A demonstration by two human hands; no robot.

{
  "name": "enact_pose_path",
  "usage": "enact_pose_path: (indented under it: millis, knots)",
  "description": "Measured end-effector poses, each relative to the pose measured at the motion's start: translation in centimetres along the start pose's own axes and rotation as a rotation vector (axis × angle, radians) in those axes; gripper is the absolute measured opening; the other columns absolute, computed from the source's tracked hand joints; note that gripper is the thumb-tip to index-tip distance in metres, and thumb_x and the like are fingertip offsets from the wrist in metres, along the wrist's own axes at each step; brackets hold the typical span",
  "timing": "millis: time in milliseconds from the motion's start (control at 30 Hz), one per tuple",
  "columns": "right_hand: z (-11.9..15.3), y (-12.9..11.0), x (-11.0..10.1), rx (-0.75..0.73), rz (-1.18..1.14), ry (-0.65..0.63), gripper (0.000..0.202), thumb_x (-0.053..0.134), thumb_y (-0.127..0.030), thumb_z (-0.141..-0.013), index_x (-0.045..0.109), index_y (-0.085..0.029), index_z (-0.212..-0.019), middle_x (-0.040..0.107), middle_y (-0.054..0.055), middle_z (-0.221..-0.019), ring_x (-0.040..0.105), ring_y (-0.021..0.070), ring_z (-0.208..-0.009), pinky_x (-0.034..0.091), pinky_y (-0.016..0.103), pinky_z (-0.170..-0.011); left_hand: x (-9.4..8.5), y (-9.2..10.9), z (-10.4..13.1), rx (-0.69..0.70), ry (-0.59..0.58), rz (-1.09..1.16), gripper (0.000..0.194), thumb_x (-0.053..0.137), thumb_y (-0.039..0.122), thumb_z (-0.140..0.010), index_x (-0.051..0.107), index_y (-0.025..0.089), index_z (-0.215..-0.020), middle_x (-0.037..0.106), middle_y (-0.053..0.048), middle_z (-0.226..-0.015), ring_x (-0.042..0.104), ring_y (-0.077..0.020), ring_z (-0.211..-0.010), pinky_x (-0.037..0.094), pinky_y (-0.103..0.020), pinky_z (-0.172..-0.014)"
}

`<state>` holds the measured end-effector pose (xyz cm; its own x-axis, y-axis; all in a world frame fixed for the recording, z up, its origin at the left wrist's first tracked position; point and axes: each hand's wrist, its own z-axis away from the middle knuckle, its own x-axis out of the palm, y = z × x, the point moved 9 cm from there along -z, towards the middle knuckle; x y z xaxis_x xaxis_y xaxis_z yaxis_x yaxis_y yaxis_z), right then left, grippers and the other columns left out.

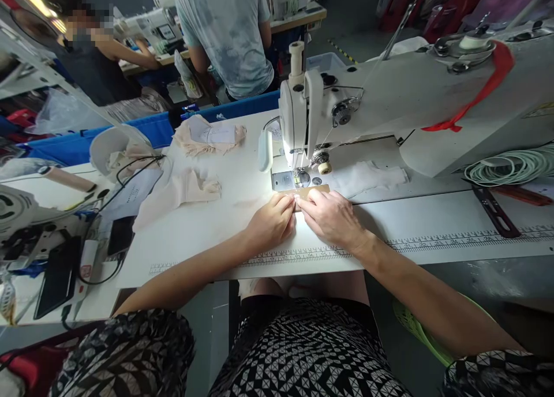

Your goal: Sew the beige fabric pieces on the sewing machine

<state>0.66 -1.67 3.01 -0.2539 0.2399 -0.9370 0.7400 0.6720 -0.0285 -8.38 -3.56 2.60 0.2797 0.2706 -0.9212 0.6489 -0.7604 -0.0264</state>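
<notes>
My left hand (272, 219) and my right hand (332, 218) meet just in front of the needle area of a white sewing machine (367, 91). The fingers of both are pinched together on a small piece of pale fabric (296, 197), mostly hidden under the fingertips. A tan strip (318, 189) lies beneath my fingers at the edge of the bed. Behind them is the lit metal needle plate (283, 180). White fabric (367, 175) rests on the machine bed to the right of the needle.
Left of my hands lie a pale fabric piece (179, 195) and a tied fabric bundle (210, 133). At right are dark-handled snips (496, 212) and a coiled pale cord (502, 166). A printed ruler (415, 244) runs along the front. Two people sit beyond the table.
</notes>
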Motion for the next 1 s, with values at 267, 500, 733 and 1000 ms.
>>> enact_pose_path:
  millis: [267,500,733,1000]
  knots:
    - [-0.3,3.6,-0.3,0.146,0.035,0.100,0.037,0.041,-0.015,-0.102,0.078,-0.017,-0.101,0.066,0.009,-0.087,0.046,0.0211,-0.071,0.031,0.036,-0.072,1.6,-3.3,-1.5,-0.015,-0.028,0.064,0.037,0.040,0.020,-0.107,0.070,0.008,-0.125,0.073,-0.022,-0.122,0.070,-0.0311,-0.112,0.064,-0.048,-0.098]
    - [0.1,4.1,0.3,0.178,0.026,0.074,0.037,0.041,-0.017,-0.103,0.077,-0.017,-0.102,0.068,0.009,-0.089,0.049,0.0218,-0.072,0.032,0.036,-0.075,2.3,-4.6,-2.1,-0.030,-0.009,0.121,0.038,0.038,0.022,-0.108,0.070,0.010,-0.125,0.073,-0.021,-0.126,0.069,-0.0315,-0.114,0.064,-0.049,-0.098]
    - [0.4,4.0,0.4,0.218,-0.033,0.055,0.037,0.041,-0.019,-0.103,0.077,-0.018,-0.101,0.070,0.011,-0.091,0.055,0.0226,-0.074,0.037,0.037,-0.077,2.4,-4.5,-2.2,-0.039,-0.019,0.102,0.039,0.037,0.022,-0.109,0.070,0.008,-0.126,0.073,-0.021,-0.127,0.068,-0.0318,-0.115,0.064,-0.048,-0.096]
    - [-0.8,8.1,0.4,0.490,-0.481,0.099,0.035,0.043,-0.043,-0.105,0.069,-0.024,-0.092,0.074,0.008,-0.086,0.065,0.0240,-0.079,0.045,0.035,-0.072,2.1,-4.3,-2.4,-0.023,-0.034,0.077,0.038,0.038,0.020,-0.108,0.071,0.008,-0.121,0.073,-0.022,-0.125,0.068,-0.0317,-0.110,0.064,-0.049,-0.095]
